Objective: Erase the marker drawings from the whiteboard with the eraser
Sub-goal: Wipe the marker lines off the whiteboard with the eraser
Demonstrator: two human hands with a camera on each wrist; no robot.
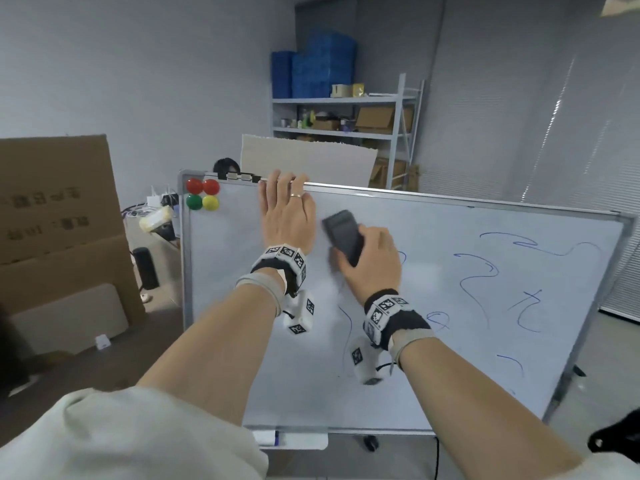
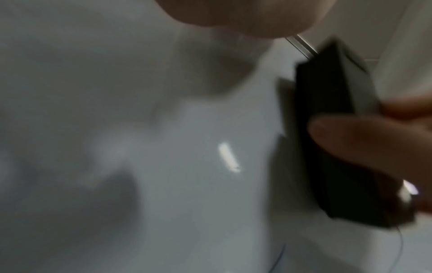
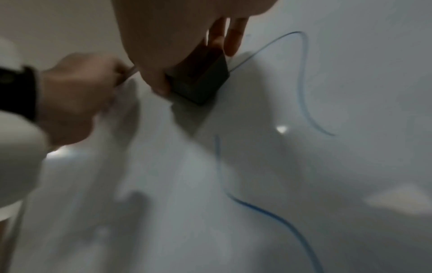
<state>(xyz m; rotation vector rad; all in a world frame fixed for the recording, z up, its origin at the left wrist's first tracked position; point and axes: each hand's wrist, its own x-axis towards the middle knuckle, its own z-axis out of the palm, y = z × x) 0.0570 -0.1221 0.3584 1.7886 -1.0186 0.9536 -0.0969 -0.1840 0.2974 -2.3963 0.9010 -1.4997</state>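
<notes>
A framed whiteboard (image 1: 450, 393) stands tilted in front of me. Blue marker drawings (image 1: 479, 278) cover its right half, and one thin line (image 1: 348, 327) runs below my right hand. My right hand (image 1: 372, 261) grips a dark grey eraser (image 1: 343, 237) and presses it flat on the board's upper middle. In the right wrist view the eraser (image 3: 198, 81) sits under my fingers (image 3: 233, 40) beside a blue curve (image 3: 301, 77). My left hand (image 1: 287, 209) hooks its fingers over the board's top edge. The left wrist view shows the eraser (image 2: 332, 129) and board (image 2: 163, 166), blurred.
Four round magnets (image 1: 202, 195), red, green and yellow, sit in the board's top left corner. A marker tray (image 1: 291, 439) hangs below the board. Large cardboard boxes (image 1: 59, 209) stand at left, a metal shelf (image 1: 346, 116) with blue crates behind.
</notes>
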